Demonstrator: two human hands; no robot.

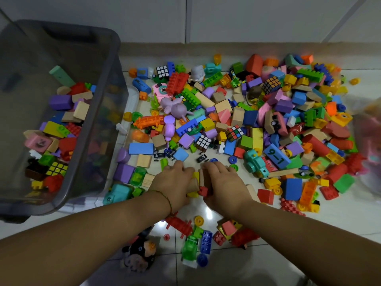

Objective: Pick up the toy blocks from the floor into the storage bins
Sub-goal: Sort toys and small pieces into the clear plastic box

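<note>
A wide heap of coloured toy blocks (243,120) covers the white tiled floor in front of me. A dark translucent storage bin (99,83) stands at the left, partly filled with blocks. Both hands are down at the near edge of the heap, palms down, side by side. My left hand (175,180) curls round a wooden block and a yellow block (195,176). My right hand (222,182) curls round a small bunch of blocks, among them a red brick (203,191) and a wooden piece. The blocks under the palms are mostly hidden.
A clear bin or lid (132,100) lies under the dark bin's right side. Loose pieces, a green toy (189,249) and a black plush toy (140,252) lie close to me between my forearms. A plastic bag (369,141) sits at the right edge. A wall runs behind the heap.
</note>
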